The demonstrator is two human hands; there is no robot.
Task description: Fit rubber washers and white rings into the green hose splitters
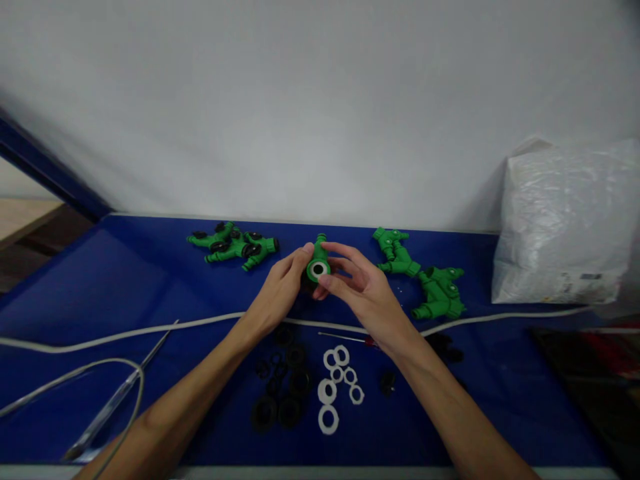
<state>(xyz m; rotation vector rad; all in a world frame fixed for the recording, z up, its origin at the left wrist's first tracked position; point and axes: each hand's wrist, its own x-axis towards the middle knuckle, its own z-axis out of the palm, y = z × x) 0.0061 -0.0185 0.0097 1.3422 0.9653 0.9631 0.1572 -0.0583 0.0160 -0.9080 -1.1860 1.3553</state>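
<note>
Between both hands, above the middle of the blue table, is a green hose splitter [320,250] with a white ring in the round opening that faces me. My left hand [285,280] grips its left side, thumb on top. On the right side my right hand [357,277] holds it too, with the thumb at the ring's edge and the fingers curled behind. Part of the fitting is hidden by the fingers. Below the hands lie several white ring washers [328,392] and several black rings [290,410]. A thin screwdriver [343,337] lies partly behind my right wrist.
Green fittings with black knobs [235,247] lie back left; more green fittings [440,293] lie right. A white cable [125,333] crosses the table. A pointed tool [123,390] rests front left. A plastic-wrapped package [565,227] stands right against the white wall [300,120].
</note>
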